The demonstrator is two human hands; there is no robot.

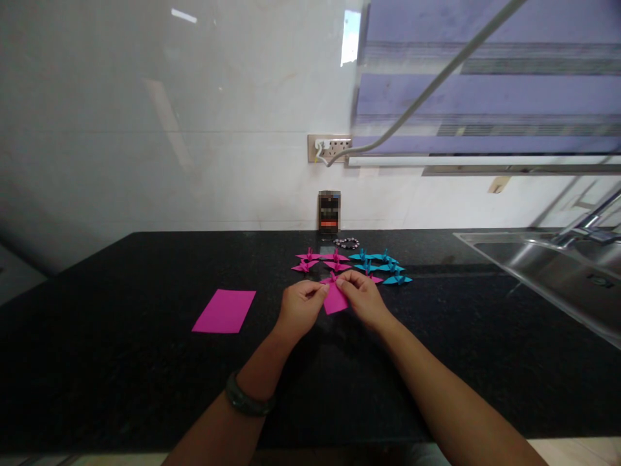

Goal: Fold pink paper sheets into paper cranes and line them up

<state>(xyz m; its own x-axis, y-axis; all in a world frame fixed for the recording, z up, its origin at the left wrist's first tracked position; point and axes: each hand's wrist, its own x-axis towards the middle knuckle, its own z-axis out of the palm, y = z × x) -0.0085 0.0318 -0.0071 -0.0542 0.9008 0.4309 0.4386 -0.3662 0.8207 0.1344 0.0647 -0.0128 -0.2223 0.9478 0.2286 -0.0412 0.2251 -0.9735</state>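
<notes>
Both hands pinching pink origami paper (334, 300): left hand (299, 309) & right hand (363, 299) fingers clamped on top edge, just in front of pink paper cranes (320, 261); teal cranes (383, 265) right of those.

Item under work: one pink paper piece (334, 299), partly folded, flat faces with a narrow point at the top edge. It is raised just above the black countertop (121, 336), tilted toward the person, pinched at its upper edge between the left hand (301, 309) and the right hand (363, 299). Its lower portion hangs free between the two hands. Fold detail is too small to tell.
</notes>
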